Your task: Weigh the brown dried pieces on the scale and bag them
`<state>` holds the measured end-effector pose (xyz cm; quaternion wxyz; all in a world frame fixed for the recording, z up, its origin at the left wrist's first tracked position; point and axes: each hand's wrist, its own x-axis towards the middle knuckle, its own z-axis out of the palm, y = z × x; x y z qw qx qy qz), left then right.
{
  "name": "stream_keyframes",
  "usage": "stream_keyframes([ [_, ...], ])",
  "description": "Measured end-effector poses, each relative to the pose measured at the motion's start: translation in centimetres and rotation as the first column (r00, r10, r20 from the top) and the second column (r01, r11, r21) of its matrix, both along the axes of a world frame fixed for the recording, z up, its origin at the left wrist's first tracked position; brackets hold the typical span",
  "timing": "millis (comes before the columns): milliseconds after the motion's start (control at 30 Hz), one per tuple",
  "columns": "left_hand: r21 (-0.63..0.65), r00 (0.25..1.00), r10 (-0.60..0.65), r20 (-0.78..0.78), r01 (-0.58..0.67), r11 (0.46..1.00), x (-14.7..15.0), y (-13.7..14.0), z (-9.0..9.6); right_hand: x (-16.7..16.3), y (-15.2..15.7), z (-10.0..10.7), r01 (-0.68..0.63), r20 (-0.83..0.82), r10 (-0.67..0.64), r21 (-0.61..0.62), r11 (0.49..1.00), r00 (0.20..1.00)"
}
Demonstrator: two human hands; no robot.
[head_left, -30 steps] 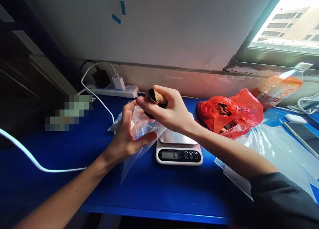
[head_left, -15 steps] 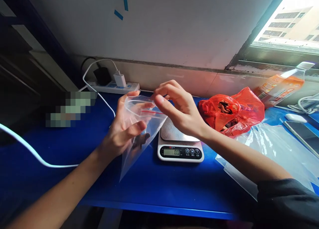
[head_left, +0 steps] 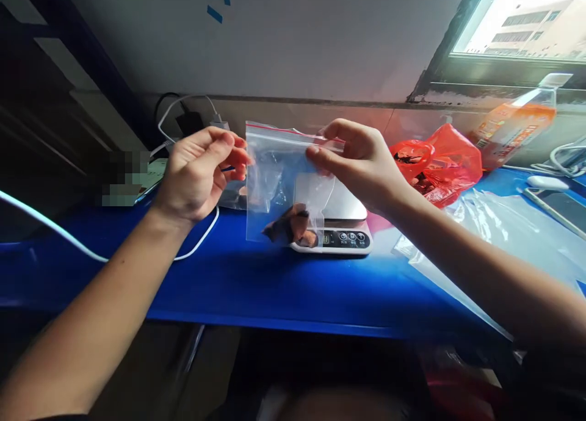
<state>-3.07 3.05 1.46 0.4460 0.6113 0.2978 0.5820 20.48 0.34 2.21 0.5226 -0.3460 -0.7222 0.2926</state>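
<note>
A clear zip-lock bag (head_left: 270,207) with a red line along its top hangs in front of me, with dark brown dried pieces (head_left: 297,224) at its bottom. My right hand (head_left: 352,146) pinches the bag's upper right side between thumb and fingers. At the bag's left edge is my left hand (head_left: 196,171), its fingers curled and thumb against the index finger, nothing visible in them. Behind the bag stands a white kitchen scale (head_left: 352,241) with a metal plate; the bag partly covers its display.
A red plastic bag (head_left: 458,171) of dark pieces lies at right, beside an orange-labelled bottle (head_left: 513,128). Clear bags (head_left: 462,244) and a phone (head_left: 563,210) lie further right. Another clear bag (head_left: 233,196) sits behind my left hand. A white cable (head_left: 55,232) crosses the left side.
The bag has turned to face me, upright and flat, its mouth no longer spread. My left hand has come out from around it to its left edge; my right hand now grips the top right.
</note>
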Motion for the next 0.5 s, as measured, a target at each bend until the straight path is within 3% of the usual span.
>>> stream_keyframes([
  [167, 0.034, 0.989, -0.074, -0.129, 0.079, 0.996, 1.2, -0.7, -0.3, 0.5, -2.5, -1.1, 0.009, -0.107, -0.019, -0.098, 0.995, 0.994],
  [267, 0.061, 0.982, -0.031, -0.189, 0.043, 0.997, 2.0, -1.2, -1.0, 0.5, -3.4, -1.6, 0.030, -0.149, -0.053, -0.157, 0.987, 0.987],
  [500, -0.055, 0.958, -0.007, -0.285, -0.009, 0.998, 2.0, -0.8, -1.7, 0.6, -3.8, -2.6, 0.118, -0.147, -0.135, -0.115, 0.986, 0.980],
])
